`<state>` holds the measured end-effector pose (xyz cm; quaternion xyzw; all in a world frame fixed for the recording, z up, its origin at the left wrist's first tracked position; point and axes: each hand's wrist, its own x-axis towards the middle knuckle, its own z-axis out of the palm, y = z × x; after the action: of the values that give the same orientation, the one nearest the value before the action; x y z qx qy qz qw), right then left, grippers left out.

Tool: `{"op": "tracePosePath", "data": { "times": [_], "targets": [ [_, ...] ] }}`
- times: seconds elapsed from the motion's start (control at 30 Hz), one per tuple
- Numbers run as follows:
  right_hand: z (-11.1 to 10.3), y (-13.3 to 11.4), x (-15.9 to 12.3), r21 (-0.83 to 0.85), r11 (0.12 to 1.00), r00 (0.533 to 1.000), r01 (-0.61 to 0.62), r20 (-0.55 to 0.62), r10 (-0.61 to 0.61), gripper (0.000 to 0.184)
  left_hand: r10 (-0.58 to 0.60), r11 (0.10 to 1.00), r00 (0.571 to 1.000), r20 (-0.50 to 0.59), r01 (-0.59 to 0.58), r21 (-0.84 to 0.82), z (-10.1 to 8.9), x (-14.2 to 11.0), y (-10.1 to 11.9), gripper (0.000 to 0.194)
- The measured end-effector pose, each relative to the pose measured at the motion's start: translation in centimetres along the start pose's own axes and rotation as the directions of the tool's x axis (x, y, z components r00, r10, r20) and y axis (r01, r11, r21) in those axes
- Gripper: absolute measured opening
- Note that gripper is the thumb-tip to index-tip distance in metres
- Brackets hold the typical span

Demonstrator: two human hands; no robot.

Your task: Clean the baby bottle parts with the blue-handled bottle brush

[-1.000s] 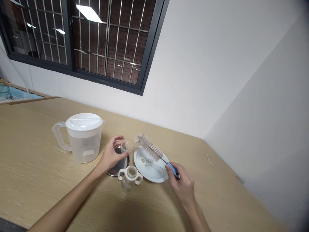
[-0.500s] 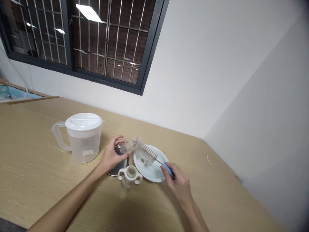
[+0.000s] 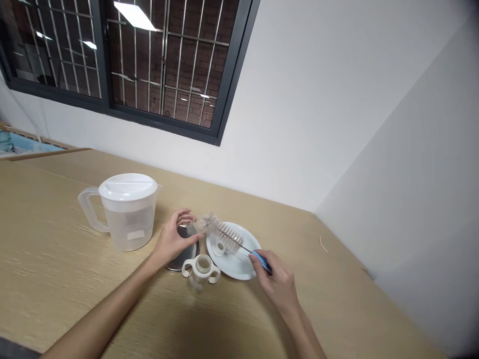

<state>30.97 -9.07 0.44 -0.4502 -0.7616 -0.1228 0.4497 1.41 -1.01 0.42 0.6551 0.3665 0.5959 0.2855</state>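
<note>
My left hand (image 3: 172,241) is closed around a small clear cup-like piece (image 3: 193,227), holding it tilted over a round metal dish (image 3: 181,257). My right hand (image 3: 277,283) grips the blue handle of a bottle brush (image 3: 227,234). The brush's bristled tip touches the mouth of the clear piece. The brush shaft passes above a white plate (image 3: 236,263), on which a small white ring (image 3: 219,247) lies. A bottle with a two-handled white collar (image 3: 200,269) stands just in front of the dish and plate.
A translucent lidded pitcher (image 3: 124,211) with water stands to the left on the wooden table (image 3: 56,269). White walls meet at the table's far right corner. A barred window (image 3: 123,60) is behind. A thin pale sliver (image 3: 322,244) lies on the table at right.
My right hand moved the brush left and lower, from above the plate until its tip met the clear piece in my left hand. The piece tilted toward the brush.
</note>
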Motion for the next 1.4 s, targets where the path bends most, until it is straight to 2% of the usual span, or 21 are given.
{"op": "tracePosePath", "data": {
  "times": [0.17,0.83,1.2,1.4],
  "targets": [
    [-0.24,0.02,0.06,-0.019,1.000,0.999,-0.006,-0.046,0.005,0.008,0.008,1.000,1.000,0.001,-0.008,0.020,-0.09,-0.04,0.12,0.067],
    [-0.20,0.11,0.07,-0.029,1.000,0.999,0.001,-0.047,-0.002,0.009,0.015,0.995,1.000,0.024,-0.017,0.102,-0.13,-0.11,0.45,0.064],
    [-0.28,-0.35,0.17,0.016,0.998,0.998,0.057,0.040,-0.057,0.009,0.075,0.979,0.996,0.045,-0.082,0.186,-0.48,-0.26,0.99,0.059],
    [-0.81,-0.11,0.42,-0.005,1.000,0.999,0.023,-0.043,-0.023,0.006,0.088,0.973,0.995,0.037,-0.094,0.210,-0.82,-0.16,0.93,0.058]
  ]
}}
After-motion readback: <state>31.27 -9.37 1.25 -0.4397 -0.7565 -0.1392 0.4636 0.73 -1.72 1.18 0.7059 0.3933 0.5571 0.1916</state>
